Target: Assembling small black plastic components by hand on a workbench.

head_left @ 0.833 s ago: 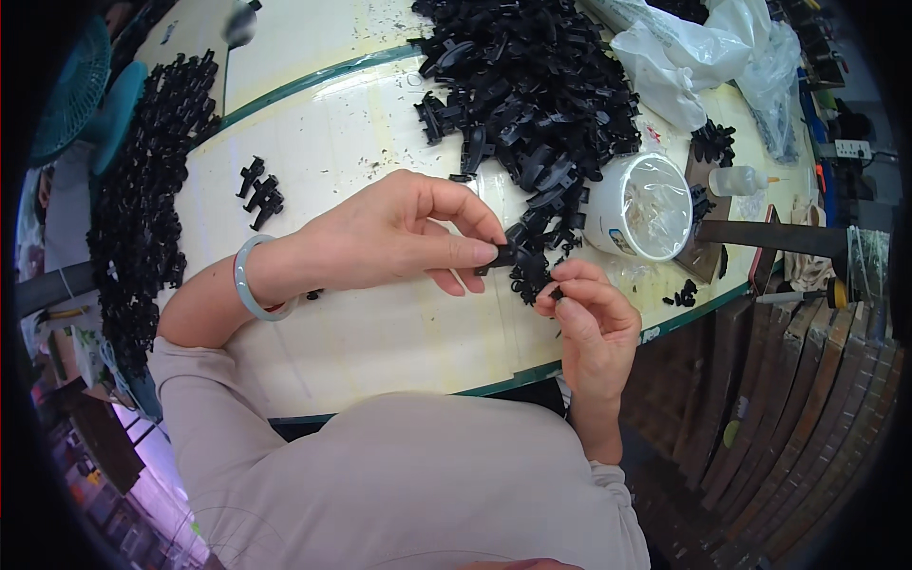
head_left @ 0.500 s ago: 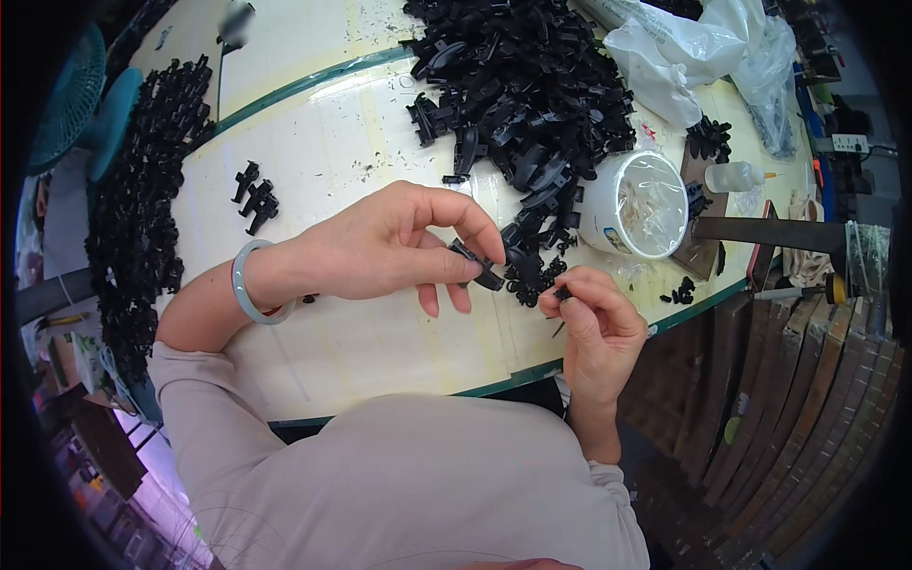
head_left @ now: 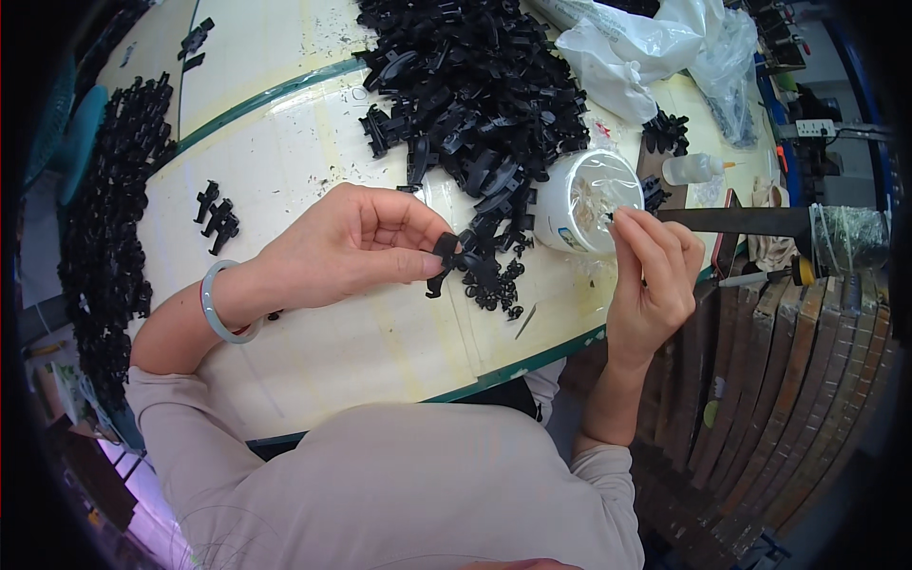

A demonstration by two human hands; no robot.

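Observation:
My left hand, a pale bangle on its wrist, pinches a black plastic part between thumb and fingers over the table. My right hand is raised at the near side of a white tub, its fingertips closed on a tiny black piece whose shape is too small to make out. Small black ring-like pieces lie in a cluster between the two hands. Beyond them spreads a large heap of black plastic parts.
Several black parts lie left of my left hand, and dense rows of them line the table's left side. A thin sliver lies near the front edge. Right of the tub are a small bottle and a dark bar; plastic bags lie behind.
My right hand has moved right and up from the small-piece cluster to the tub. My left hand still holds the black part, now turned more upright. The whole view has shifted slightly.

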